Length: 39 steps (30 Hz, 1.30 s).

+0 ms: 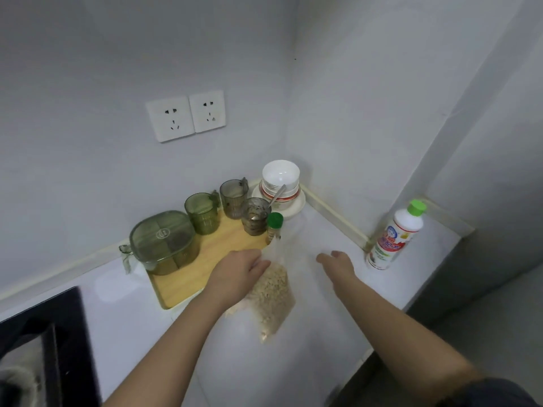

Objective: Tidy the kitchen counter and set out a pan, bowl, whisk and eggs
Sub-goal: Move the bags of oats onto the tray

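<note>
A clear plastic bag of oats (271,292) lies on the white counter (320,333) in front of me. My left hand (239,270) rests on the bag's upper left edge, fingers over the plastic. Whether they pinch it I cannot tell. My right hand (338,264) hovers to the right of the bag with loose fingers, holding nothing. A white bowl (280,173) sits stacked on other dishes in the back corner, with a spoon leaning against them.
A wooden tray (205,259) carries a green lidded container (163,242), three green cups and a small green-capped spice jar (274,227). A white bottle with a green cap (395,235) stands at the right wall. A black stove edge (44,342) is at lower left.
</note>
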Each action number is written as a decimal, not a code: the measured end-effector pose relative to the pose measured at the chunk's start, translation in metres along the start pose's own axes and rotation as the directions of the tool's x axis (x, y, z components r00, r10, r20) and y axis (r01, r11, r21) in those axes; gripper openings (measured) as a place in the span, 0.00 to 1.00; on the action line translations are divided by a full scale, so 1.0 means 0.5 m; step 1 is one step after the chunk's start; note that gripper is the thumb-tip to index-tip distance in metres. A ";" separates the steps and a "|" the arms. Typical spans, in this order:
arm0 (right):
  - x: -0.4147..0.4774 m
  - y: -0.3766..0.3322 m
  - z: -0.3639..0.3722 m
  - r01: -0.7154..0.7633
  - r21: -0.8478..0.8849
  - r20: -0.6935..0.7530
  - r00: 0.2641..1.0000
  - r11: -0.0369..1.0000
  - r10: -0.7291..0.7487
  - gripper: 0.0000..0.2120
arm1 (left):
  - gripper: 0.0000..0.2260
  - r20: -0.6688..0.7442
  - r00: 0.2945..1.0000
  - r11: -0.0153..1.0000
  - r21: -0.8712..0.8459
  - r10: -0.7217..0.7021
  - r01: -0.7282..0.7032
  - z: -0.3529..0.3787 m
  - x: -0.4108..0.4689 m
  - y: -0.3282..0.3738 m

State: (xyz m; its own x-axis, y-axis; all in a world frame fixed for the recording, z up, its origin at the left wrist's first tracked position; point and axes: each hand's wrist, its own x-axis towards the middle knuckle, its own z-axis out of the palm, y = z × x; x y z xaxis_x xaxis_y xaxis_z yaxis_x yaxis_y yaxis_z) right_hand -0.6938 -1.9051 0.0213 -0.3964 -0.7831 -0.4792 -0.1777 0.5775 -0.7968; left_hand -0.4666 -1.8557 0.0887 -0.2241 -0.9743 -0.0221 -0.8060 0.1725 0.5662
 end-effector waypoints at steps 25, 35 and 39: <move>0.026 -0.273 0.319 0.850 -0.278 0.609 0.517 0.448 -0.602 0.03 | 0.05 -0.154 0.946 0.904 0.285 -0.284 0.318 -0.125 0.181 -0.197; 0.017 -0.125 0.319 0.558 -0.124 0.571 0.716 0.820 -0.401 0.29 | 0.09 -0.580 0.673 0.887 -0.336 -0.459 0.315 0.014 0.030 -0.223; 0.036 -0.106 0.335 0.527 -0.196 0.643 0.706 0.827 -0.298 0.27 | 0.16 -0.218 0.826 0.800 -0.464 -0.520 0.381 0.061 0.046 -0.242</move>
State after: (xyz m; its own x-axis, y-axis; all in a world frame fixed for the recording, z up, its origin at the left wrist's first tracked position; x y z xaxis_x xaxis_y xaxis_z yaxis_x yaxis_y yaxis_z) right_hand -0.5405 -1.9884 -0.0067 0.3519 -0.8730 -0.3378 -0.5323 0.1102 -0.8394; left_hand -0.3908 -1.8945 -0.0054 0.3535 -0.9259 -0.1331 -0.4757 -0.3004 0.8267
